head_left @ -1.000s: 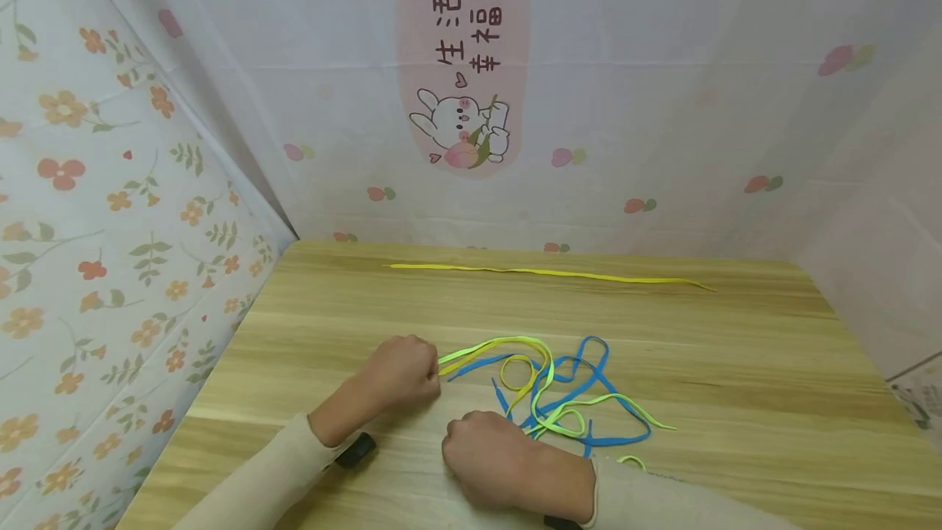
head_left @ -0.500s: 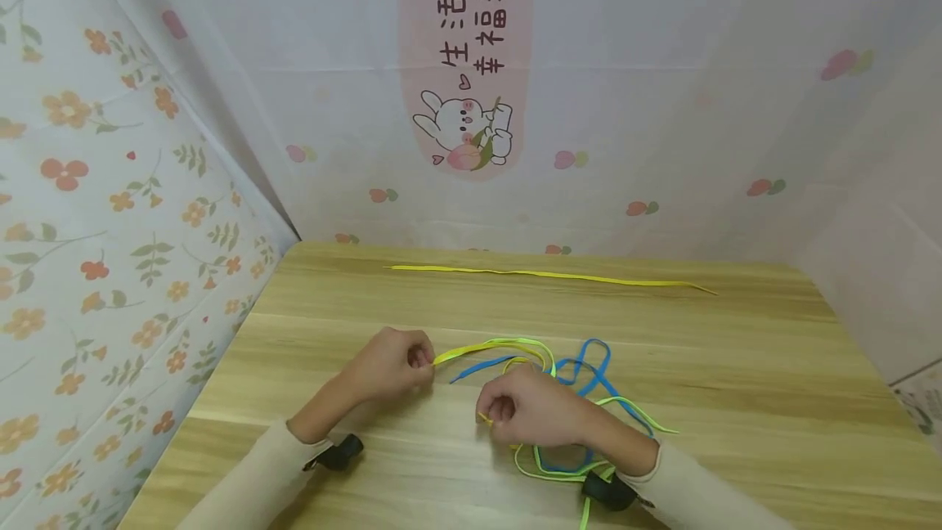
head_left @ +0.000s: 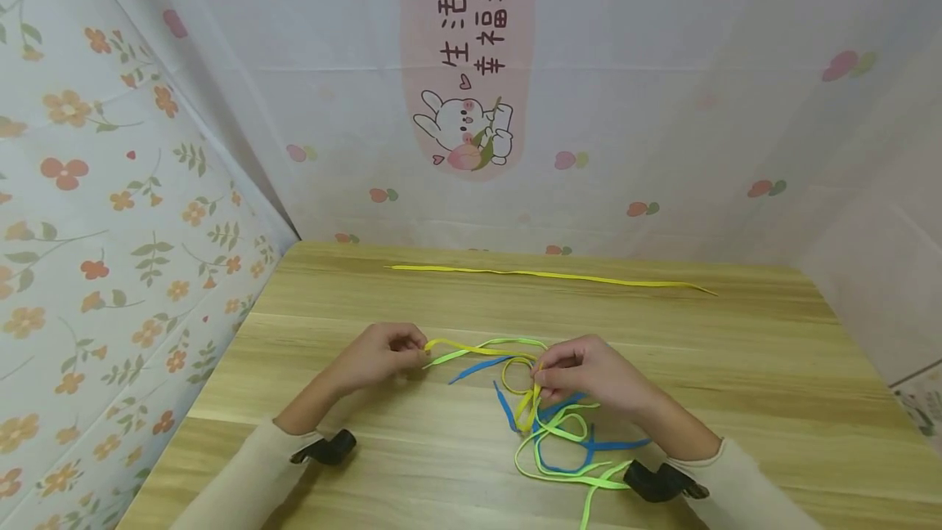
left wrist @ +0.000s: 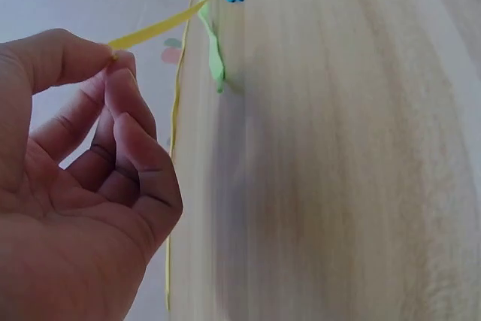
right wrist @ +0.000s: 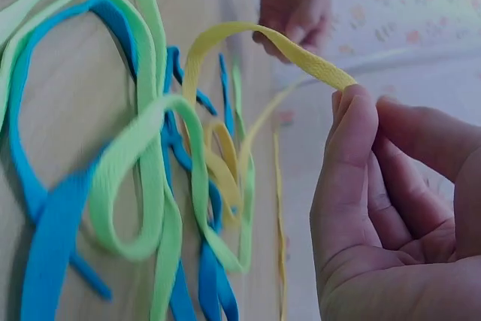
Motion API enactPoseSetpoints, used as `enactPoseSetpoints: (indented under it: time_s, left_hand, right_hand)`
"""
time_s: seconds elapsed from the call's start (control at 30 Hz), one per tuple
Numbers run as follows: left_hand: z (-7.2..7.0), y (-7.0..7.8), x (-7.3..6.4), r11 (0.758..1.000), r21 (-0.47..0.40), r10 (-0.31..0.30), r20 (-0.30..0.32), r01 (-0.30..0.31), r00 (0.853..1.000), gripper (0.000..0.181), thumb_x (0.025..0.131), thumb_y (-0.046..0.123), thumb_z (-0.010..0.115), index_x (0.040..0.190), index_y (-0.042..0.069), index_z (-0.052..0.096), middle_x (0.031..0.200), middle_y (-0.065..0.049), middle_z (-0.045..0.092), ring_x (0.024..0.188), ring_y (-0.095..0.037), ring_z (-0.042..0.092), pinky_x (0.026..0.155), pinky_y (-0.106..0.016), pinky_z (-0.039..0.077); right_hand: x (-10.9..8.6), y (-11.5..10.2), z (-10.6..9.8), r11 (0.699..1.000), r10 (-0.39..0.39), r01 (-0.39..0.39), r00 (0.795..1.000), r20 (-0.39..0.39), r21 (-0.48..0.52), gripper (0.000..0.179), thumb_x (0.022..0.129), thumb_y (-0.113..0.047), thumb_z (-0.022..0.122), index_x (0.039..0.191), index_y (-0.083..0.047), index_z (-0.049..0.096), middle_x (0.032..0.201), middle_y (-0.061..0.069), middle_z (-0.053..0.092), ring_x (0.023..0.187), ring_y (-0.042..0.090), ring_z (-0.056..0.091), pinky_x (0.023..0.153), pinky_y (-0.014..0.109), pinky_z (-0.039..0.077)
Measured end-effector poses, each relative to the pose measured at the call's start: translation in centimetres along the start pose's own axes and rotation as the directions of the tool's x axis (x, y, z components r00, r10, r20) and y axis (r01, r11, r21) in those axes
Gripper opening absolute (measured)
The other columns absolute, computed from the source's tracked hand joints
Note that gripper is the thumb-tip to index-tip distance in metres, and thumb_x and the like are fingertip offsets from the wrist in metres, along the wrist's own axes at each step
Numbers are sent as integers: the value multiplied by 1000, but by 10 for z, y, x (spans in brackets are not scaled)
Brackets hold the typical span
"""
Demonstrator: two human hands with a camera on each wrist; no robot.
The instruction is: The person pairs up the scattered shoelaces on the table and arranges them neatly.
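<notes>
A flat yellow shoelace (head_left: 478, 348) stretches between both hands. My left hand (head_left: 383, 357) pinches its end between thumb and index finger, as the left wrist view shows up close. Over the pile, my right hand (head_left: 599, 375) pinches the same yellow lace (right wrist: 301, 52) with thumb and fingertips; more of it hangs in loops below. Green shoelaces (right wrist: 156, 58) and blue shoelaces (right wrist: 56, 234) lie tangled around it on the table. One green lace end (left wrist: 216, 65) lies loose near the left fingertips, and a blue end (head_left: 478, 370) points left beside it.
Along the back of the wooden table (head_left: 309, 293) another yellow shoelace (head_left: 545, 272) lies nearly straight. A printed curtain (head_left: 662, 105) rises behind the table, and a floral one (head_left: 110, 211) hangs on the left. Black wrist-worn devices (head_left: 651, 481) sit under the sleeves.
My right hand has moved right and away from the body, drawing out the yellow lace. The left hand shifted slightly left; the green end beside its fingers now lies free.
</notes>
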State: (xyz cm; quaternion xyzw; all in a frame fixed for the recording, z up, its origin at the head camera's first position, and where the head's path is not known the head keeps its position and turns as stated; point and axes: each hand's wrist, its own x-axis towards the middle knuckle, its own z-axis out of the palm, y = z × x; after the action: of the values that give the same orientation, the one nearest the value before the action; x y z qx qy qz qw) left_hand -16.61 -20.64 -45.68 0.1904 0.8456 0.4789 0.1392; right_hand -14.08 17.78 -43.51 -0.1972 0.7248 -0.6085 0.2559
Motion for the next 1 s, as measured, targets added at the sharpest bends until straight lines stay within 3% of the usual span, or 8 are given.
enactPoseSetpoints:
  time_s: [0.2, 0.43, 0.77, 1.0]
  left_hand:
    - [-7, -1, -3, 999, -44, 18, 4, -18, 1000, 9, 103, 6, 69, 106, -1, 72, 90, -2, 66, 86, -18, 60, 76, -28, 49]
    - [-18, -1, -7, 996, -77, 33, -2, -33, 999, 21, 113, 15, 63, 103, -2, 68, 89, -4, 62, 86, -22, 58, 78, -32, 48]
    - [-35, -5, -11, 996, -85, -32, -90, 24, 995, 22, 109, 16, 70, 112, -5, 75, 100, -14, 72, 93, -26, 66, 81, -36, 56]
    - [-39, -12, -12, 991, -126, -73, -178, 50, 981, 15, 105, 10, 74, 110, -4, 76, 94, -7, 71, 87, -19, 65, 74, -32, 54]
  right_hand:
    - [-17, 2, -24, 997, 15, -9, 997, -81, 80, 31, 108, -11, 71, 119, 18, 72, 97, 11, 79, 87, 18, 76, 83, 34, 64]
    - [-40, 6, -57, 970, -19, 47, 993, -120, 239, 21, 112, -3, 62, 119, 9, 78, 107, 8, 79, 91, 12, 76, 83, 27, 63]
    - [-68, 21, -102, 939, -4, 100, 959, -282, 328, 28, 112, 4, 56, 113, -3, 83, 106, 5, 80, 91, 11, 77, 82, 26, 63]
    - [-83, 33, -126, 890, -16, 162, 946, -325, 427, 34, 113, 8, 50, 113, -2, 82, 107, 7, 81, 92, 12, 78, 83, 25, 62]
